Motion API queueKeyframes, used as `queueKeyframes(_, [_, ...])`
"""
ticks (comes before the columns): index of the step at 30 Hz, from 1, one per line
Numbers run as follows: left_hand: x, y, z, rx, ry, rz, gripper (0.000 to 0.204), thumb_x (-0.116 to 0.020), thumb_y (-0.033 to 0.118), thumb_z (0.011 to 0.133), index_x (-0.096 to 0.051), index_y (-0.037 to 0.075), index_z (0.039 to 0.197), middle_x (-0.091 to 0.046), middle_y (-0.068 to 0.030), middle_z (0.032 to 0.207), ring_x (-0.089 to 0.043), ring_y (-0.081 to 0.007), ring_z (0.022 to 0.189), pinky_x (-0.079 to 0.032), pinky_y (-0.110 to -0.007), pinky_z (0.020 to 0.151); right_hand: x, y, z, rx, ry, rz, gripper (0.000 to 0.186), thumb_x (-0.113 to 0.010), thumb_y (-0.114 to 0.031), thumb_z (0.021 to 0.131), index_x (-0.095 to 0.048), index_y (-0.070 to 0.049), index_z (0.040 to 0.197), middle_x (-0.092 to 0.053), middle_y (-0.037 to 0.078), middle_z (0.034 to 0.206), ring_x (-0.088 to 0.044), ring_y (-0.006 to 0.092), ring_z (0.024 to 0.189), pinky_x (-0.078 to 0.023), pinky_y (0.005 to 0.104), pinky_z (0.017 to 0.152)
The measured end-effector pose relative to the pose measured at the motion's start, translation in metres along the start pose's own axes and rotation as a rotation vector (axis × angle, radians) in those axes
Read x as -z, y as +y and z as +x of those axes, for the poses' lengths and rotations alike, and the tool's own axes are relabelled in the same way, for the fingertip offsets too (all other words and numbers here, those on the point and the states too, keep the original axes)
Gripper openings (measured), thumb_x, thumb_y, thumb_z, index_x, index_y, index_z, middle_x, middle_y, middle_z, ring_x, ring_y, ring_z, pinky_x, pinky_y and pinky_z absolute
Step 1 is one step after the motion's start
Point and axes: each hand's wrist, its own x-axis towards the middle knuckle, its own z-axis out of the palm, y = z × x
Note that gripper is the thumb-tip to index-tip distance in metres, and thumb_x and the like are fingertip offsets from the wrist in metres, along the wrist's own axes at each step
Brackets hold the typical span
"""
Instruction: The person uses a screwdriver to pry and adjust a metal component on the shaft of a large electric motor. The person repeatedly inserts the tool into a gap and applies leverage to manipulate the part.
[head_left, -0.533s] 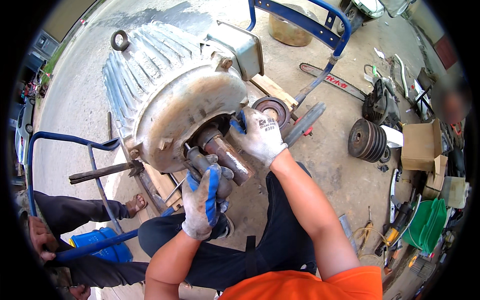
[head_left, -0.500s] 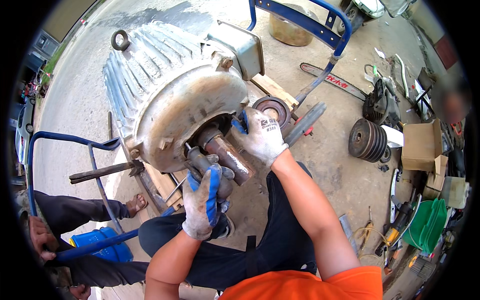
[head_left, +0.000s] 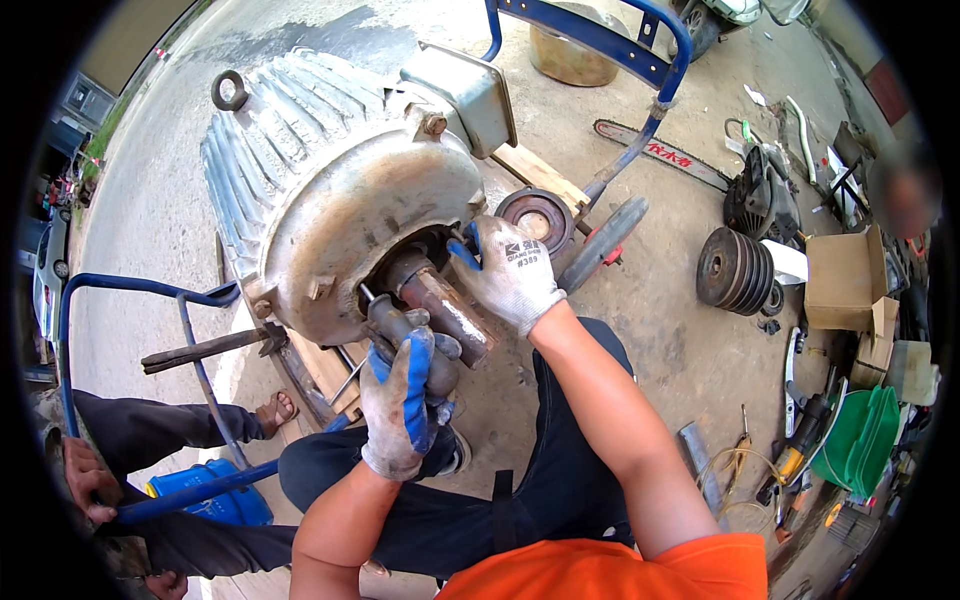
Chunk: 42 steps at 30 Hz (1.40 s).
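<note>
A large grey electric motor (head_left: 350, 215) with cooling fins lies with its end cover facing me. A rusty shaft (head_left: 440, 300) sticks out of the dark round opening in that cover. My left hand (head_left: 400, 400), in a white and blue glove, is wrapped round a grey hand tool (head_left: 393, 318) with a bulging body. The tool's thin metal rod points at the opening's lower left edge. My right hand (head_left: 510, 270), gloved alike, is at the opening's right edge with its fingers bent together. What its fingertips grip, if anything, is hidden.
Blue cart rails (head_left: 590, 35) surround the motor. A pulley wheel (head_left: 537, 218) lies right of it. Farther right are a chainsaw (head_left: 760, 200), a grooved pulley (head_left: 735, 272), a cardboard box (head_left: 843, 280) and a green bin (head_left: 858, 440). Another person's hand (head_left: 88, 480) rests near the left rail.
The whole view has shifted slightly, with the motor a little farther left. My hands keep nearly the same places on the tool and at the opening's edge.
</note>
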Motion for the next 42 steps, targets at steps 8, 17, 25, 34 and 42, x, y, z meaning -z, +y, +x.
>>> queueKeyframes(8, [-0.002, 0.011, 0.004, 0.078, 0.033, -0.05, 0.035, -0.057, 0.03, 0.094, -0.051, 0.004, 0.117, -0.065, -0.0047, 0.089, -0.052, -0.0052, 0.06, -0.039, -0.018, 0.041, -0.004, 0.001, -0.003, -0.002, 0.071, 0.053, 0.037, -0.069, -0.03, 0.078, -0.059, 0.0, 0.098, -0.062, 0.022, 0.087, -0.063, 0.0361, 0.082, -0.05, 0.0443, 0.072])
queueKeyframes(17, [0.0, 0.005, 0.007, 0.008, 0.021, 0.059, 0.034, -0.057, 0.03, 0.095, -0.05, 0.005, 0.117, -0.065, -0.005, 0.088, -0.051, -0.0049, 0.06, -0.04, -0.018, 0.041, -0.011, 0.006, -0.004, 0.028, 0.124, 0.072, 0.027, -0.068, -0.024, 0.078, -0.062, -0.002, 0.092, -0.063, 0.019, 0.086, -0.063, 0.0357, 0.078, -0.051, 0.0434, 0.069])
queueKeyframes(25, [-0.001, 0.005, 0.007, 0.033, 0.044, -0.02, 0.034, -0.058, 0.03, 0.094, -0.05, 0.005, 0.116, -0.065, -0.0061, 0.087, -0.052, -0.0054, 0.059, -0.039, -0.018, 0.041, -0.007, 0.002, -0.004, 0.019, 0.116, 0.027, 0.028, -0.067, -0.026, 0.08, -0.062, -0.002, 0.093, -0.064, 0.019, 0.086, -0.064, 0.0351, 0.078, -0.051, 0.0432, 0.068])
queueKeyframes(34, [0.002, 0.003, 0.007, -0.041, 0.035, 0.063, 0.032, -0.058, 0.028, 0.094, -0.05, 0.006, 0.116, -0.065, -0.0056, 0.087, -0.051, -0.0049, 0.057, -0.038, -0.018, 0.041, -0.012, 0.001, -0.002, 0.037, 0.119, 0.026, 0.025, -0.066, -0.025, 0.08, -0.06, -0.002, 0.088, -0.063, 0.019, 0.081, -0.063, 0.0352, 0.074, -0.051, 0.0432, 0.066])
queueKeyframes(42, [0.003, 0.006, 0.005, 0.002, 0.01, -0.063, 0.02, -0.054, 0.019, 0.096, -0.052, 0.005, 0.11, -0.063, -0.0056, 0.085, -0.059, -0.0111, 0.072, -0.046, -0.021, 0.06, 0.002, -0.009, -0.004, -0.03, 0.075, 0.038, 0.029, -0.068, -0.027, 0.081, -0.061, -0.003, 0.095, -0.062, 0.017, 0.081, -0.062, 0.0353, 0.077, -0.05, 0.0434, 0.067])
